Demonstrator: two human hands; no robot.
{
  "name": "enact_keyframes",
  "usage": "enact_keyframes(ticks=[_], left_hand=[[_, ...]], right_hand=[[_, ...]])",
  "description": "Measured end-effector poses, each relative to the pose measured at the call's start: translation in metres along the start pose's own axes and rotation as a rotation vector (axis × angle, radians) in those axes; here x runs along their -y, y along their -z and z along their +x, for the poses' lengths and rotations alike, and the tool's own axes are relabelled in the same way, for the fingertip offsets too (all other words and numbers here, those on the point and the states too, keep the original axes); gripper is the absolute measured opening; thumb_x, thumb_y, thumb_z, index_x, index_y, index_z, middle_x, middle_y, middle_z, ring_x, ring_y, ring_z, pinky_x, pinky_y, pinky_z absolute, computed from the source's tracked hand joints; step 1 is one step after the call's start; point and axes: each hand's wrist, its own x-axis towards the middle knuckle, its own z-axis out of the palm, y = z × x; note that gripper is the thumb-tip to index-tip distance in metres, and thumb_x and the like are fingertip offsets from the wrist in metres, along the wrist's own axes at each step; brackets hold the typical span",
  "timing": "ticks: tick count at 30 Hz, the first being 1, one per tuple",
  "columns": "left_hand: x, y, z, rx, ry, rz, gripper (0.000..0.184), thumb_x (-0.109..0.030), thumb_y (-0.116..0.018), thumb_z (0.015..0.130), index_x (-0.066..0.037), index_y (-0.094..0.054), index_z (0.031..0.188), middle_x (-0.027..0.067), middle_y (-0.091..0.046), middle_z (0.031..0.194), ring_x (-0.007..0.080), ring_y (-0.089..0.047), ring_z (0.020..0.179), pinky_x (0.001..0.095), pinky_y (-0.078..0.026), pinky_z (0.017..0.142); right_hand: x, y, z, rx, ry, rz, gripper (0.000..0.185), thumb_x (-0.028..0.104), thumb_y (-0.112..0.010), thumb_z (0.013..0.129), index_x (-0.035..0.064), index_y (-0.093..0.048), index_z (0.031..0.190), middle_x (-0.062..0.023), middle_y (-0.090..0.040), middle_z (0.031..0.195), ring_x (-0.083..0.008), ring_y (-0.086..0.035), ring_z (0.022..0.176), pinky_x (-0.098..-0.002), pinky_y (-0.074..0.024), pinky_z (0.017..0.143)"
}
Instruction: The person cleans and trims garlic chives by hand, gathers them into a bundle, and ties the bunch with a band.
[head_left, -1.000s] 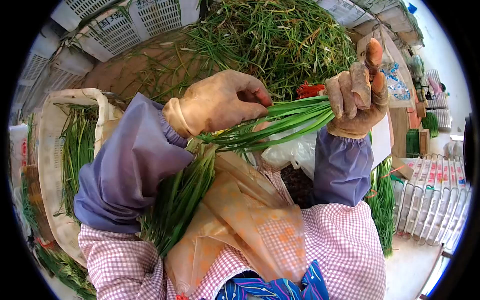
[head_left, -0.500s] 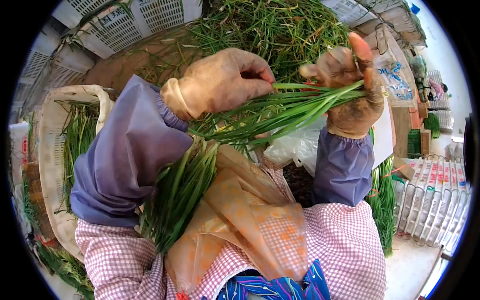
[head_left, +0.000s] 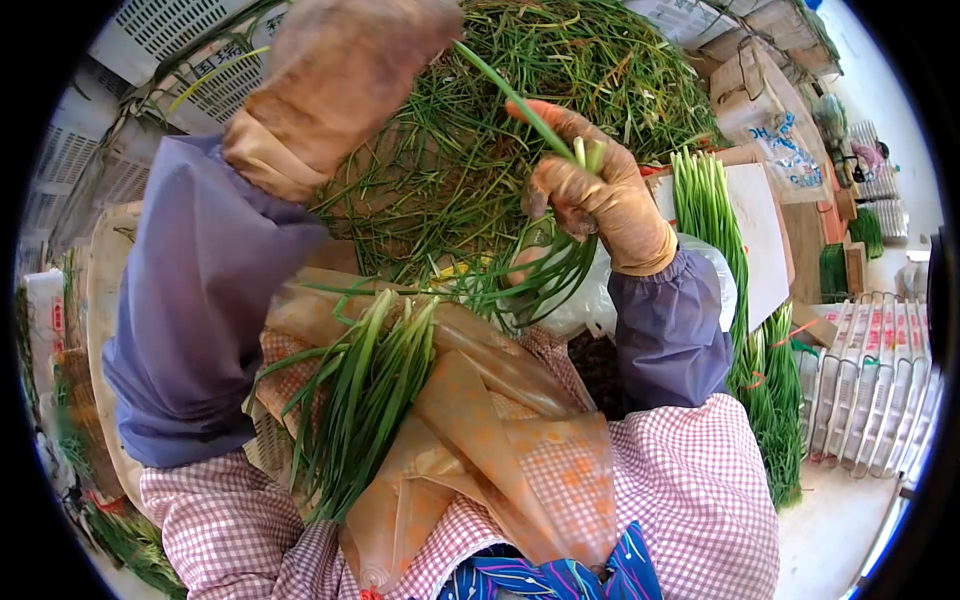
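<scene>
My right hand [head_left: 595,195], in a soiled glove, is closed round a small bunch of chives [head_left: 570,270]. The pale cut ends poke up above the fingers and the green leaves hang down below. One long chive stalk [head_left: 515,90] slants from this hand up towards my left hand [head_left: 345,85]. Gloved and smeared by motion, the left hand is at the top left, and its fingers cannot be made out. A larger bundle of chives [head_left: 365,400] lies across my lap on a brownish translucent plastic apron [head_left: 480,400], white ends pointing away from me.
Ahead lies a heap of loose chive leaves [head_left: 560,70]. White plastic crates [head_left: 160,35] line the back left, and a pale basket [head_left: 105,260] stands at my left. On the right are upright chive bundles [head_left: 710,220], a white board [head_left: 760,230] and stacked white trays [head_left: 865,390].
My left hand has moved up and left, away from the bunch. My right hand has closed round the chives and shifted left, turning their cut ends upward.
</scene>
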Motion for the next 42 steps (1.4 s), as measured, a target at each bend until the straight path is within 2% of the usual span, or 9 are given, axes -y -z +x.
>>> enact_keyframes(ticks=[1,5,9,14,20,23,29,36,42], left_hand=[[0.008,-0.003,0.001,-0.151,-0.07,0.088,0.023,-0.014,-0.051,0.087,-0.011,-0.06,0.065,0.0027,-0.049,0.047,0.0146,-0.05,0.039,0.0266,-0.042,0.03],[0.029,0.008,-0.029,-0.176,0.729,-0.252,0.016,-0.014,-0.058,0.089,-0.003,-0.066,0.097,0.009,-0.069,0.085,0.0166,-0.062,0.076,0.0313,-0.048,0.07],[0.135,0.003,-0.112,0.289,0.414,0.16,0.047,-0.032,-0.06,0.086,-0.008,-0.049,0.125,0.0188,-0.059,0.112,0.0339,-0.055,0.108,0.0401,-0.044,0.089],[0.014,0.042,-0.151,0.675,0.516,-0.633,0.065,-0.049,-0.066,0.076,-0.002,-0.052,0.12,0.018,-0.061,0.109,0.0368,-0.057,0.103,0.0382,-0.047,0.086],[-0.099,0.062,-0.179,0.909,0.298,-0.322,0.096,-0.066,-0.071,0.055,0.0,-0.05,0.122,0.0233,-0.051,0.121,0.0369,-0.041,0.122,0.0517,-0.022,0.104],[-0.118,0.064,-0.183,0.814,0.465,-0.341,0.096,-0.056,-0.077,0.055,0.002,-0.046,0.125,0.0242,-0.051,0.121,0.0381,-0.045,0.118,0.0489,-0.028,0.103],[-0.105,0.058,-0.174,0.042,1.573,-1.93,0.051,-0.006,-0.062,0.067,0.002,-0.052,0.117,0.0159,-0.064,0.098,0.0264,-0.065,0.081,0.0347,-0.055,0.074],[-0.132,0.029,-0.185,-0.552,1.645,-2.121,0.054,-0.012,-0.065,0.066,0.002,-0.052,0.116,0.0152,-0.062,0.094,0.0341,-0.063,0.088,0.0465,-0.056,0.076],[-0.127,0.026,-0.209,-0.521,1.407,-2.207,0.041,-0.016,-0.062,0.075,0.0,-0.049,0.11,0.0108,-0.052,0.097,0.0284,-0.054,0.089,0.043,-0.054,0.066]], right_hand=[[-0.001,0.002,-0.002,-0.003,-0.003,0.004,0.043,0.011,-0.059,0.087,0.0048,-0.047,0.128,-0.0013,-0.06,0.068,-0.0053,-0.047,0.05,-0.0195,-0.0356,0.043],[-0.011,0.015,-0.008,-0.225,-0.025,-0.151,0.032,0.008,-0.065,0.083,0.0077,-0.061,0.115,0.0063,-0.052,0.063,-0.0022,-0.042,0.049,-0.0186,-0.0317,0.044],[-0.04,0.041,-0.012,-0.286,-0.097,-0.305,0.02,0.018,-0.056,0.091,0.0073,-0.067,0.104,0.0039,-0.055,0.063,-0.0051,-0.044,0.047,-0.0199,-0.0342,0.044],[-0.129,-0.011,-0.019,0.412,-0.245,-0.575,0.026,0.026,-0.056,0.091,0.0071,-0.065,0.107,-0.0073,-0.064,0.077,-0.0146,-0.051,0.054,-0.0271,-0.0433,0.052],[-0.145,-0.076,-0.013,0.385,-0.585,0.11,0.024,0.027,-0.063,0.087,0.0045,-0.065,0.093,-0.0019,-0.06,0.071,-0.011,-0.052,0.059,-0.0268,-0.0399,0.05],[-0.152,-0.089,0.0,0.402,-0.462,0.425,0.025,0.017,-0.064,0.087,0.0043,-0.063,0.108,-0.0003,-0.061,0.079,-0.0068,-0.05,0.057,-0.0212,-0.0377,0.046],[-0.036,-0.099,0.028,0.287,-0.184,0.275,0.016,0.018,-0.068,0.083,0.003,-0.065,0.084,-0.0003,-0.062,0.076,-0.0083,-0.056,0.061,-0.0211,-0.0464,0.053],[-0.059,-0.048,0.01,0.454,-0.285,0.178,0.023,0.022,-0.071,0.08,0.0019,-0.063,0.089,0.0012,-0.051,0.06,-0.0051,-0.042,0.045,-0.0209,-0.0286,0.038],[-0.076,-0.016,0.002,0.068,-0.22,0.157,0.014,0.015,-0.064,0.085,0.0017,-0.065,0.091,0.0016,-0.05,0.059,-0.0045,-0.039,0.045,-0.0205,-0.0261,0.038]])
